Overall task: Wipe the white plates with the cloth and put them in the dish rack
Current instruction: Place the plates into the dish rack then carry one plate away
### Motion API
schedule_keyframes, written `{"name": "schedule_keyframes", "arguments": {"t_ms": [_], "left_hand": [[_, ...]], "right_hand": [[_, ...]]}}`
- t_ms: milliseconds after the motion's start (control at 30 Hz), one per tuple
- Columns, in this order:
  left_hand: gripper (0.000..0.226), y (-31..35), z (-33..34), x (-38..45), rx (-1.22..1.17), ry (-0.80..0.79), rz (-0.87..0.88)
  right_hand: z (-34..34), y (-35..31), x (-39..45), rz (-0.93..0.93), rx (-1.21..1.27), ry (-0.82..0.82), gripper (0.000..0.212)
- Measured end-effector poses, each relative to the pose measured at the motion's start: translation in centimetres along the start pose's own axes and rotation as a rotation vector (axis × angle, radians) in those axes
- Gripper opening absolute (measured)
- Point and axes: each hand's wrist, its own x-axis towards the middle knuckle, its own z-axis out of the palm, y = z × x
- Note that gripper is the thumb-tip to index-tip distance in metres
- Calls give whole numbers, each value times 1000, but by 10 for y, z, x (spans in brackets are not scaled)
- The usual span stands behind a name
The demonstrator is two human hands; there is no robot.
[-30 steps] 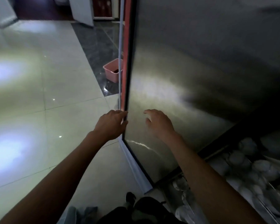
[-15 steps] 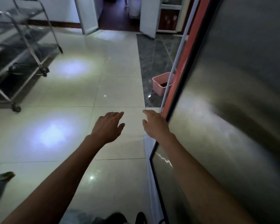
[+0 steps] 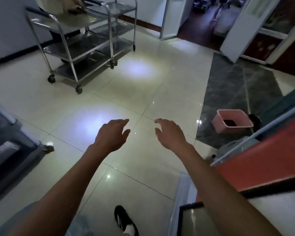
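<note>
My left hand (image 3: pixel 111 134) and my right hand (image 3: pixel 169 133) hang side by side in the air over the glossy tiled floor, fingers relaxed, holding nothing and touching nothing. No plate, cloth or dish rack shows in this view. The steel cabinet door's corner (image 3: pixel 191 218) sits at the lower right, below my right forearm.
A steel trolley on castors (image 3: pixel 78 48) stands at the upper left with a bundle on its top shelf. A pink tub (image 3: pixel 232 120) sits on the dark floor strip at right. An open doorway (image 3: pixel 201 16) lies ahead. A dark appliance (image 3: pixel 8 150) stands at the left edge.
The view has swung left, away from the steel door and the stacked dishes, toward the open floor and trolley. My left hand has let go of the door edge; both hands now hang free.
</note>
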Motion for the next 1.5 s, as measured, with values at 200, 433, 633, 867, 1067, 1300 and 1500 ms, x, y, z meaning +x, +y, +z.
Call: {"name": "schedule_keyframes", "arguments": {"t_ms": [200, 433, 633, 867, 1067, 1300, 1500], "left_hand": [[59, -76, -35, 43, 15, 28, -149], [52, -153, -75, 55, 89, 53, -320], [53, -211, -89, 73, 82, 67, -452], [52, -282, -131, 124, 101, 134, -601], [49, -340, -147, 125, 8, 194, -819], [46, -405, -155, 68, -25, 291, -1063], [53, -475, -160, 17, -66, 391, -1238]], "right_hand": [[9, -67, 103, -189, -27, -23, 44], [13, -149, 182, -400, -64, -49, 47], [29, -205, 249, -503, 82, -129, 50], [37, -288, 351, -667, 196, -170, 47], [61, -376, 410, -861, 269, -271, 44], [104, -483, 411, -1041, 275, -473, 43], [147, -586, 404, -1113, 234, -606, 47]]}}
